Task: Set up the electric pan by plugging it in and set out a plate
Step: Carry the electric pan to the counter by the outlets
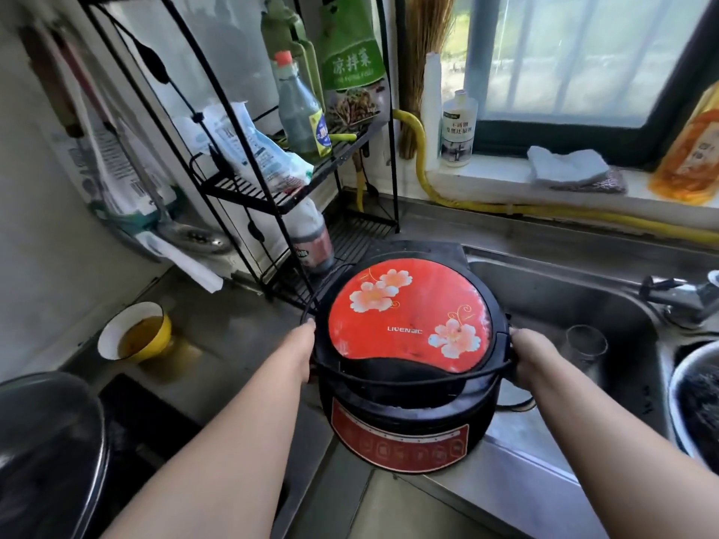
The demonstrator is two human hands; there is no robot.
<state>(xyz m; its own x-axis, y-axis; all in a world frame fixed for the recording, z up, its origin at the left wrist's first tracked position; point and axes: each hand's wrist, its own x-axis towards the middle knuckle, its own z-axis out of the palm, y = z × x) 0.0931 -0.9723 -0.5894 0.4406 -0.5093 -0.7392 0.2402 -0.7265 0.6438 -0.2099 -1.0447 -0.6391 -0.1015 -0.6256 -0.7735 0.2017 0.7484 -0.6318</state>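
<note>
Electric pan (408,340) between both hands, left hand (305,354) and right hand (533,357) fingers gripping its sides

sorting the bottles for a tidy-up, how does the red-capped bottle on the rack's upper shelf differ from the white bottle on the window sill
The red-capped bottle is clear and dark inside; the white bottle is opaque. The first has a yellow-blue label, the second a white one. Both stand upright.
</note>
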